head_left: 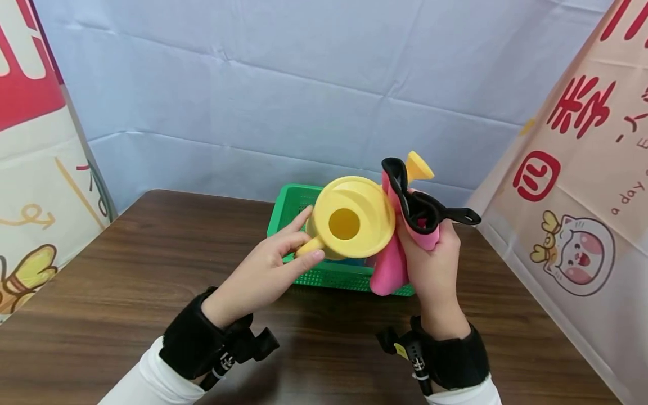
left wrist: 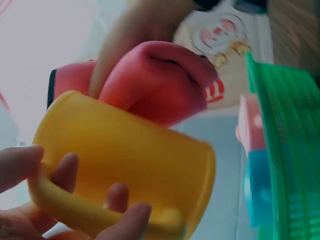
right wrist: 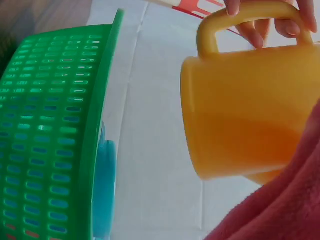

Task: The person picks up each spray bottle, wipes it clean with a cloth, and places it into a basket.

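Note:
A yellow toy watering can (head_left: 367,242) is held over the green basket (head_left: 329,278), its round top opening facing the head camera. My left hand (head_left: 270,261) grips its handle (left wrist: 75,205), fingers curled through the loop in the left wrist view. The spout's flared yellow tip (head_left: 419,167) shows behind a pink cloth oven mitt (head_left: 390,267) with black edging and a black hanging loop (head_left: 463,216). My right hand (head_left: 432,267) holds this mitt bunched up, close beside the can. Part of the can's spout is hidden by the mitt.
The basket stands on a dark wooden table (head_left: 126,281) with blue (left wrist: 260,190) and pink (left wrist: 252,122) things in it. A pale blue cloth (head_left: 243,107) hangs behind. Printed sheets (head_left: 572,225) flank both sides.

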